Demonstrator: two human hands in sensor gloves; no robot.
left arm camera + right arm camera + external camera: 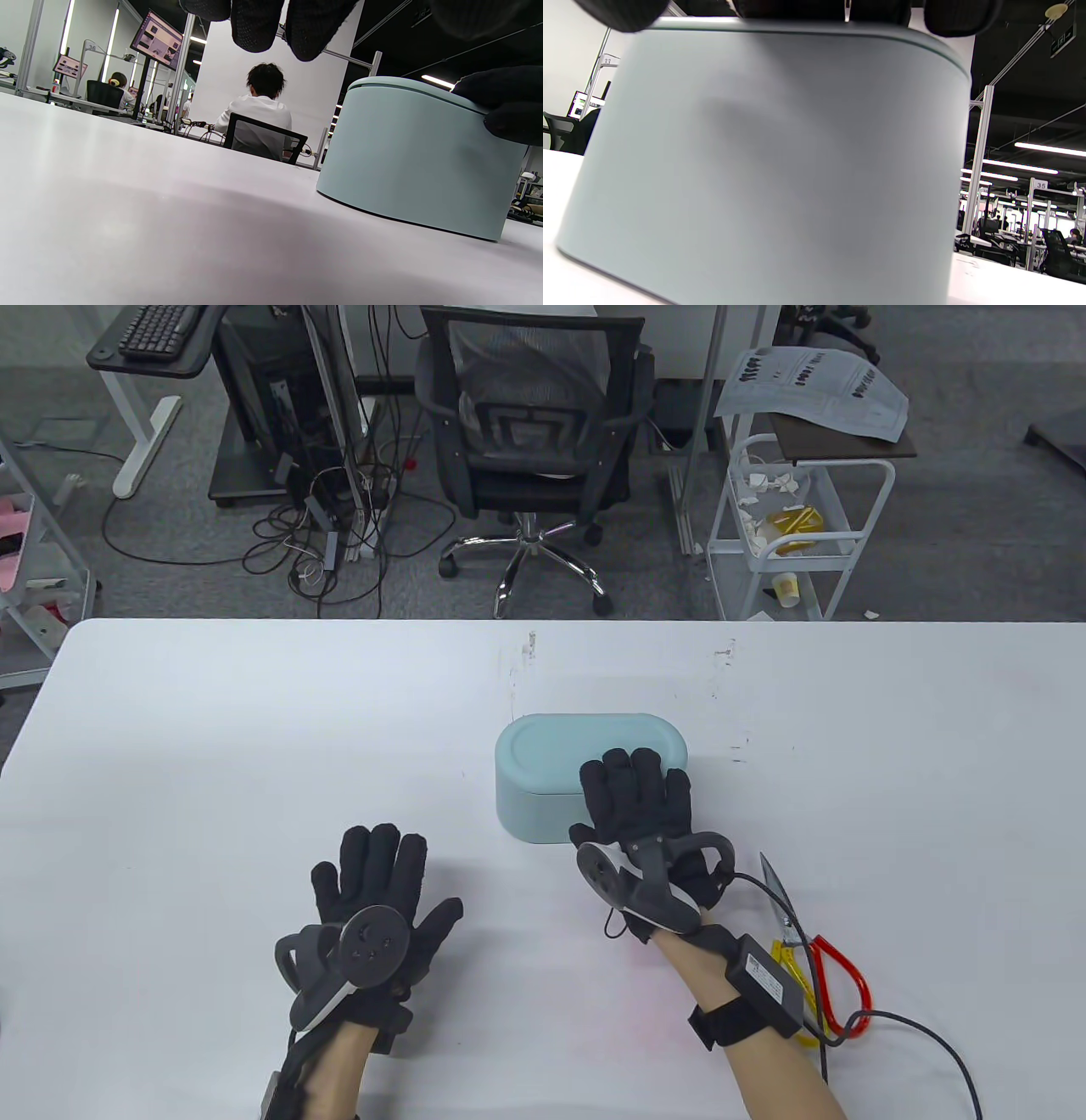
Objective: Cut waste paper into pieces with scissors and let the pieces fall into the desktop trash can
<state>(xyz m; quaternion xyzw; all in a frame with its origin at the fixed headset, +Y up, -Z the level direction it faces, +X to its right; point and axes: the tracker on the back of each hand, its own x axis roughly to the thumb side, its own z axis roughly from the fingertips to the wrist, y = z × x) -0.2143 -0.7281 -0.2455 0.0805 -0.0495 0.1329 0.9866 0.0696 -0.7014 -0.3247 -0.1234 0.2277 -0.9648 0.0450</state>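
A: Scissors (806, 950) lying flat on the white table (212, 729), near the right edge, partly hidden under the right forearm and its black cable (933, 1035); blades pointing away, red handle loop showing, a yellow part beside it.

B: Lying just beside the wrist, then, and not being touched by either hand?

A: Correct. Desktop trash can (543, 763) standing mid-table, pale blue-green, oval, lid closed. Right hand (640, 806) resting on the near right part of the lid, fingers (632, 776) extended and lying flat across it, gripping nothing. Seen again in the left wrist view as dark fingertips (505, 103) overlapping the lid's rim, and in the right wrist view as fingertips (961, 15) hanging over the top edge of the can's wall (780, 161).

B: And the left hand (373, 891)?

A: Lying palm down on the table, well left of the can, fingers spread and straight, holding nothing. Tracker (361, 946) sitting strapped on its back.

B: Waste paper?

A: Not appearing on the table. Printed sheets (814, 381) lying on a cart (797, 526) beyond the far edge; office chair (534, 432) standing behind.
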